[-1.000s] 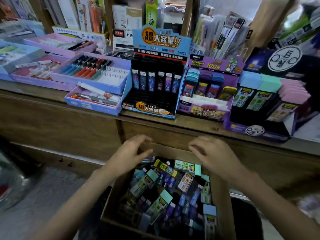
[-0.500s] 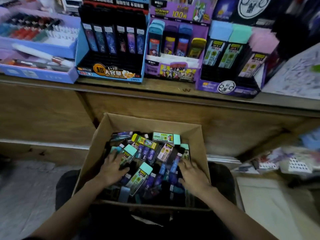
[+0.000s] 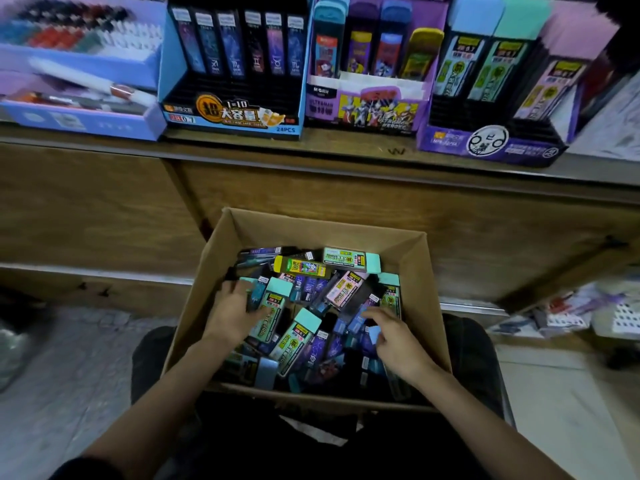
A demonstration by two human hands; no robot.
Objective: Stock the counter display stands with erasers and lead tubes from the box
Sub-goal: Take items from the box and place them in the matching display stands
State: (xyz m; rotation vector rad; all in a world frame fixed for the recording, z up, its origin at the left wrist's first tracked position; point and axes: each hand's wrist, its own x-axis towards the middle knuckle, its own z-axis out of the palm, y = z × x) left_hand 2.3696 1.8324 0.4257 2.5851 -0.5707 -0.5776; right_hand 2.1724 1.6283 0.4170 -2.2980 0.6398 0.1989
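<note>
Both hands sift a cardboard box (image 3: 311, 223) of loose stock at 6 o'clock. At the pile's 9 o'clock the left hand (image 3: 232, 315) lies spread and relaxed over the packs, gripping nothing, its thumb beside a mint-capped lead tube (image 3: 273, 306). At 4 o'clock the right hand (image 3: 394, 337) has bent fingers on a blue tube (image 3: 358, 322); whether it pinches it cannot be told. The job likely goes best one kind at a time, with tubes lifted by their long sides and caps aligned for the slots. Beyond, on the counter (image 3: 346, 147), the blue stand (image 3: 232, 112) at 11 o'clock and the purple stand (image 3: 485, 143) at 1 o'clock show bare front rows. A second ago both hands hovered at the box's far rim; now they are down in the pile.
</note>
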